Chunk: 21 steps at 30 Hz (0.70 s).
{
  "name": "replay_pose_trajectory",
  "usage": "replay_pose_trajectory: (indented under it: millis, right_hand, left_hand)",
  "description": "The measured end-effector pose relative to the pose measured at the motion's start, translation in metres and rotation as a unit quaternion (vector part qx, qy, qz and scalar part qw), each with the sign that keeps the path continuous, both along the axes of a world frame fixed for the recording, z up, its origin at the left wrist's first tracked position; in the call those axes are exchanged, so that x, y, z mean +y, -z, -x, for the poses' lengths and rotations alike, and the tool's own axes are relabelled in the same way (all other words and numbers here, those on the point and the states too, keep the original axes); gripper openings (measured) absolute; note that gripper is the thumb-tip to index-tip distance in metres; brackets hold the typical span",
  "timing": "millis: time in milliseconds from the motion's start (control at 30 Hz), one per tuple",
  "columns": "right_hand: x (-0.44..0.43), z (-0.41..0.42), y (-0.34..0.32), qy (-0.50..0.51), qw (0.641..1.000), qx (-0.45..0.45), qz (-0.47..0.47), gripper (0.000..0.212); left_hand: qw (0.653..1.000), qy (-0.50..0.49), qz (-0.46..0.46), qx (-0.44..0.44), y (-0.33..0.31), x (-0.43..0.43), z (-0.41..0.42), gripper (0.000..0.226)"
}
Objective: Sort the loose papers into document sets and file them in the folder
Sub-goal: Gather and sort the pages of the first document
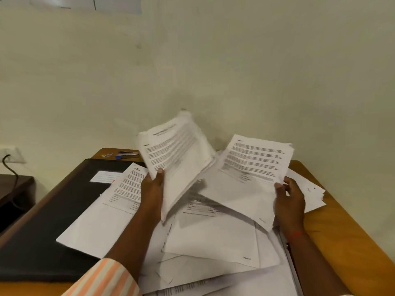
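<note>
— Where are the papers?
— My left grip [152, 186] pinches the first stack [177, 150], my right grip [289, 201] the second stack [252, 167], above loose papers [213, 238] on the counter [342, 231]; black folder [53, 210] lies left

Left hand [152, 184] pinches a printed sheaf [175, 150] at its lower edge, thumb on the front, and the pages tilt up and away from the grip toward the wall. Right hand [288, 197] grips a second sheaf [252, 167] by its right edge, the pages spreading leftward from the fingers toward the first. Under both grips, loose papers [213, 238] lie heaped across the wooden table [342, 231]. Left of the left hand's grip sits a black folder [53, 221], closed, a white label [104, 177] on its cover and one sheet [102, 214] overlapping it. Beyond that grip, a stapler [128, 155] rests near the table's far edge. An orange-striped sleeve [106, 278] covers the left forearm.
</note>
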State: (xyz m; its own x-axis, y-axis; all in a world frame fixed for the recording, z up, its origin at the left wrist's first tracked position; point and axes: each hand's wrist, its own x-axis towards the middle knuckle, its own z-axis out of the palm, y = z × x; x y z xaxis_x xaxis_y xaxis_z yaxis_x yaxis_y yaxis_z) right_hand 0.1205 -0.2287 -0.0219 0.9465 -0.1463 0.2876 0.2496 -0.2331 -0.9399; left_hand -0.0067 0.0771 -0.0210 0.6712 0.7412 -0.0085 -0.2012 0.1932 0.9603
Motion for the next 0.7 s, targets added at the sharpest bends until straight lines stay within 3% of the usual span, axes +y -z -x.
replay_pose_trajectory:
  millis: [100,200,300,433,567,700]
  right_hand:
    - [0.012,0.013,-0.005,-0.118,0.992,0.019,-0.03,0.018]
    - [0.023,0.028,-0.01,-0.195,0.981,0.007,-0.003,0.021]
    - [0.028,0.036,-0.011,-0.243,0.97,0.007,-0.011,0.02]
    - [0.027,0.038,-0.012,-0.256,0.966,0.0,-0.034,0.02]
    - [0.029,0.038,-0.015,-0.26,0.957,0.047,-0.117,0.034]
    - [0.031,0.038,-0.019,-0.255,0.96,-0.007,-0.114,0.027]
  left_hand:
    - [0.994,0.058,-0.096,0.01,-0.006,-0.018,0.0,0.019]
    - [0.98,0.095,-0.17,0.038,0.0,-0.03,-0.002,0.018]
    - [0.979,0.128,-0.155,0.045,0.001,-0.039,-0.002,0.031]
    - [0.982,0.149,-0.115,0.031,0.0,-0.042,-0.003,0.033]
    - [0.977,0.116,-0.177,-0.013,-0.007,-0.048,0.0,0.027]
    - [0.972,0.035,-0.221,-0.065,-0.025,-0.057,0.008,0.018]
